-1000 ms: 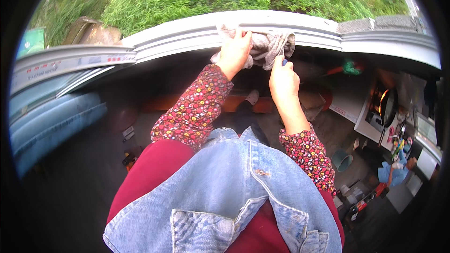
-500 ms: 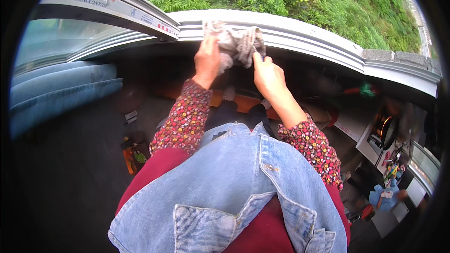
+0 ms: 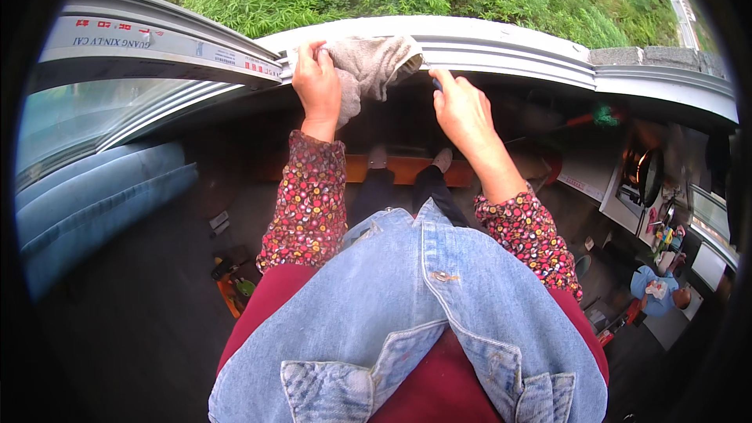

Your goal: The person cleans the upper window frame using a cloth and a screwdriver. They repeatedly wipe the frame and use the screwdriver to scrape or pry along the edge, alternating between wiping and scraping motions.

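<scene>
The grey cloth (image 3: 372, 61) lies bunched over the white window track (image 3: 509, 53), draping down its inner side. The left hand (image 3: 319, 94) keeps its grip closed on the cloth's left end; the right hand (image 3: 464, 110), just beside the other end, clasps a small dark-blue object (image 3: 437, 84), mostly hidden.

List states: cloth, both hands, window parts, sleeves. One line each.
Grey cloth: bunched, draped over the window track, hanging past its near edge.
Left hand: fingers curled on the cloth.
Right hand: closed around a small blue item, mostly hidden.
Window track: partly covered, bare right of the cloth.
Window sash: at left, opening beside it uncovered.
Left sleeve: near the wrist.
Right sleeve: higher up the forearm.
</scene>
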A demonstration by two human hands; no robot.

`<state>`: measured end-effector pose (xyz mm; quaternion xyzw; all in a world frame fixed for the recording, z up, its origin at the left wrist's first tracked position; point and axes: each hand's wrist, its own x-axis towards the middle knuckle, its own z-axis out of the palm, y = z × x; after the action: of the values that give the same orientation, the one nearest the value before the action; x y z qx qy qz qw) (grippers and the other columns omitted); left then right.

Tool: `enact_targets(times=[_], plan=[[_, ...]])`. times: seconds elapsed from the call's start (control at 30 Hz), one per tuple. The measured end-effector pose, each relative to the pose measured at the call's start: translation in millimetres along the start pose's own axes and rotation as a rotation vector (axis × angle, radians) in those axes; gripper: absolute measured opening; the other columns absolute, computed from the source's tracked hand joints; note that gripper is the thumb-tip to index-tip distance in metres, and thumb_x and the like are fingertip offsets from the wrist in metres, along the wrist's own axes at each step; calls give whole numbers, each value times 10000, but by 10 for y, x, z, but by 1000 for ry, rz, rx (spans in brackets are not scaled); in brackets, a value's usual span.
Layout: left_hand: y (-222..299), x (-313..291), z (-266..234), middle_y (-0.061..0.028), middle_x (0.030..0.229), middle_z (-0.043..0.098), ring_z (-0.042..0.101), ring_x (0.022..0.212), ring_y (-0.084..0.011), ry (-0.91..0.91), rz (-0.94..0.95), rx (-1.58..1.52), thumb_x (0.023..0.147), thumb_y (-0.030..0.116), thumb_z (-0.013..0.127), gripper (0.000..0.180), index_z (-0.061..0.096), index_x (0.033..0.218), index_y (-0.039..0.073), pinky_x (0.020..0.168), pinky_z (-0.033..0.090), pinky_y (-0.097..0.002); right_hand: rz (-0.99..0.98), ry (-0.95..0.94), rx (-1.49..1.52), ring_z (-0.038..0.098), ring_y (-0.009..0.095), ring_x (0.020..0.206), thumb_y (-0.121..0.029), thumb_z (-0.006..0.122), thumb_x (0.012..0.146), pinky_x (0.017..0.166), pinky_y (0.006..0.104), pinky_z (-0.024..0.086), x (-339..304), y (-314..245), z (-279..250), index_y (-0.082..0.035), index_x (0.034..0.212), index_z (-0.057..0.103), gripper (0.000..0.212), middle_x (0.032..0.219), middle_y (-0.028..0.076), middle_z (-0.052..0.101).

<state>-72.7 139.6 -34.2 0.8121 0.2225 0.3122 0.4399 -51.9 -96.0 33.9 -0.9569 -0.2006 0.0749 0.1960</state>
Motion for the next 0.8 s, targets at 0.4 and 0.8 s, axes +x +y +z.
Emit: enact_targets(times=[0.4,0.8], plan=[[-366,165,-30,-102,1021,634,653,897,-328,-144,88,456,889,157,644,151,690,1032,144,759,532,-442,-287,-190,-350,699,339,880,-74,549,828,751,453,550,838,182,-505,-179,1079,725,324,878,145,720],[-432,75,-44,-166,1071,578,629,944,-367,-97,-15,399,885,111,635,177,633,1058,79,796,523,-454,-330,-462,54,653,341,1043,-143,677,793,905,440,505,1235,-221,69,-183,1161,668,370,1046,159,705]])
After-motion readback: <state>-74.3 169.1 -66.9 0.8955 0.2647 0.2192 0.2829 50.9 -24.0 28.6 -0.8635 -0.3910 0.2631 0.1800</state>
